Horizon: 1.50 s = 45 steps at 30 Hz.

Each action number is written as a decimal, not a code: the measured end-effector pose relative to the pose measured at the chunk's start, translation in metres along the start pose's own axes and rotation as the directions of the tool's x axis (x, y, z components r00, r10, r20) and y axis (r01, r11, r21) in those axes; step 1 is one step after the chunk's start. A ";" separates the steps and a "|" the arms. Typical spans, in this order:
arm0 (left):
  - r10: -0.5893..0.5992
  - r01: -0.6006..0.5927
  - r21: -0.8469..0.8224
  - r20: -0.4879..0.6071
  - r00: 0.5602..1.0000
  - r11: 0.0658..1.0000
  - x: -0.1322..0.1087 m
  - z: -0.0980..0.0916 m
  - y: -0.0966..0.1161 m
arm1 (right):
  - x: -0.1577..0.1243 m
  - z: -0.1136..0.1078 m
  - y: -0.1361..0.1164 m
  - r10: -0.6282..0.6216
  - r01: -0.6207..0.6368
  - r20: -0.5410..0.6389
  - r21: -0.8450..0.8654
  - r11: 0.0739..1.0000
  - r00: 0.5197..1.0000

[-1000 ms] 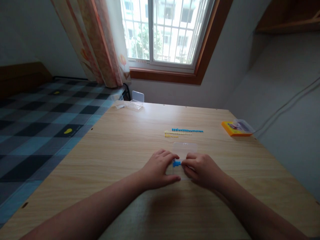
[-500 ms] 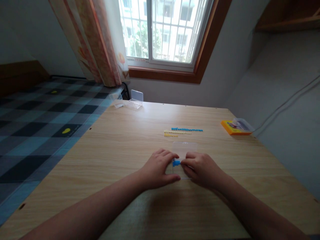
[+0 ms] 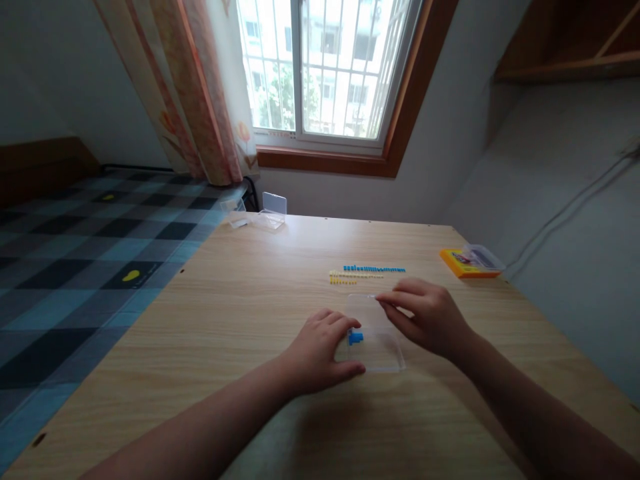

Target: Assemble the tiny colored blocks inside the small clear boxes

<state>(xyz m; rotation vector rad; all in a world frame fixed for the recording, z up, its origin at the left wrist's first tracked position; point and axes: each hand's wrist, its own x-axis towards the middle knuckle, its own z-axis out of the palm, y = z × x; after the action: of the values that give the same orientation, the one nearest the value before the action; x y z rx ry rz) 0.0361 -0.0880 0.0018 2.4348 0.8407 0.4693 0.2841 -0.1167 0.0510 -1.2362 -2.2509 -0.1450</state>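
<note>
A clear plastic box (image 3: 383, 365) lies on the table with its lid (image 3: 361, 308) folded open away from me. Several small blue pieces (image 3: 355, 338) sit together at the left end inside it. My left hand (image 3: 325, 353) grips the box's left side, fingers at the far side and thumb at the near edge. My right hand (image 3: 425, 317) hovers at the right of the lid, fingertips drawn together; whether something tiny is between them cannot be seen. Beyond the lid lie rows of small pieces: a blue row (image 3: 375, 269), a pale row (image 3: 357, 275) and a short yellow row (image 3: 343, 282).
The wooden table (image 3: 225, 320) carries an orange-yellow box (image 3: 467, 265) with a clear tray at its right edge. Another open clear box (image 3: 273, 217) and a clear container (image 3: 234, 212) stand at the far left corner. A checked bed (image 3: 90, 267) adjoins the left side.
My right hand has moved away from the blue pieces, up and right to beside the lid. My left hand stays on the box. The view has tilted slightly upward.
</note>
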 end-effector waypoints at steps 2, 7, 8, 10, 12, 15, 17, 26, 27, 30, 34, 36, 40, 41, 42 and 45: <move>0.000 0.000 -0.001 -0.003 1.000 1.000 0.000 0.000 -0.001 | 0.027 0.000 0.017 0.059 -0.059 0.018 0.008 0.998 0.998; 0.020 -0.020 -0.008 -0.014 1.000 1.000 -0.001 0.002 -0.003 | 0.101 0.034 0.062 0.212 -0.224 0.309 0.006 0.975 0.927; 0.024 -0.024 -0.012 -0.015 1.000 1.000 -0.001 0.002 -0.003 | 0.111 0.043 0.068 0.224 -0.237 0.343 -0.005 0.972 0.912; 0.027 -0.027 -0.017 -0.018 0.999 0.999 -0.002 0.002 -0.003 | 0.127 0.061 0.077 0.239 -0.251 0.392 -0.020 0.968 0.888; 0.022 -0.023 -0.022 -0.021 1.000 1.000 -0.002 0.002 -0.003 | 0.134 0.076 0.082 0.248 -0.265 0.430 -0.021 0.964 0.868; 0.007 -0.007 -0.028 -0.022 1.000 1.000 -0.003 0.002 -0.002 | 0.137 0.092 0.089 0.264 -0.294 0.481 -0.015 0.956 0.836; 0.003 -0.004 -0.031 -0.016 1.000 1.000 -0.003 0.002 -0.002 | 0.136 0.100 0.093 0.277 -0.312 0.494 -0.013 0.950 0.824; 0.000 -0.001 -0.033 -0.019 1.000 0.999 -0.003 0.001 0.000 | 0.133 0.108 0.103 0.330 -0.351 0.421 -0.029 0.936 0.845; -0.001 0.000 -0.033 -0.017 1.000 0.999 -0.003 0.001 0.000 | 0.132 0.107 0.103 0.326 -0.346 0.426 -0.031 0.938 0.844; -0.001 0.001 -0.027 -0.019 1.000 1.000 -0.003 0.002 -0.001 | 0.129 0.105 0.099 0.317 -0.329 0.432 -0.048 0.943 0.844; 0.005 -0.005 -0.021 -0.029 1.000 1.000 -0.003 0.003 -0.002 | 0.128 0.106 0.091 0.313 -0.311 0.400 -0.071 0.948 0.861; 0.006 -0.006 -0.022 -0.024 1.000 1.000 -0.003 0.003 -0.002 | 0.130 0.100 0.087 0.309 -0.305 0.366 -0.070 0.950 0.878; 0.012 -0.012 -0.025 -0.014 1.000 1.000 -0.002 0.001 -0.002 | 0.122 0.056 0.075 0.287 -0.289 0.262 -0.031 0.957 0.921; 0.013 -0.013 -0.024 -0.013 1.000 1.000 -0.002 0.001 -0.001 | 0.114 0.039 0.070 0.272 -0.279 0.229 -0.006 0.960 0.934; 0.012 -0.013 -0.023 -0.010 1.000 1.000 -0.001 0.001 -0.001 | 0.103 0.021 0.063 0.219 -0.235 0.169 0.081 0.969 0.961; 0.007 -0.007 -0.017 -0.001 1.000 1.000 -0.001 0.001 -0.002 | 0.058 -0.026 0.035 0.067 -0.119 0.177 0.303 0.945 0.982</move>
<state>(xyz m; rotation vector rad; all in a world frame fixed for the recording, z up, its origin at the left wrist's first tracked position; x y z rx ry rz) 0.0350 -0.0880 -0.0001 2.4231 0.8252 0.4787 0.2994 -0.0630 0.0968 -1.2131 -2.2368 0.3508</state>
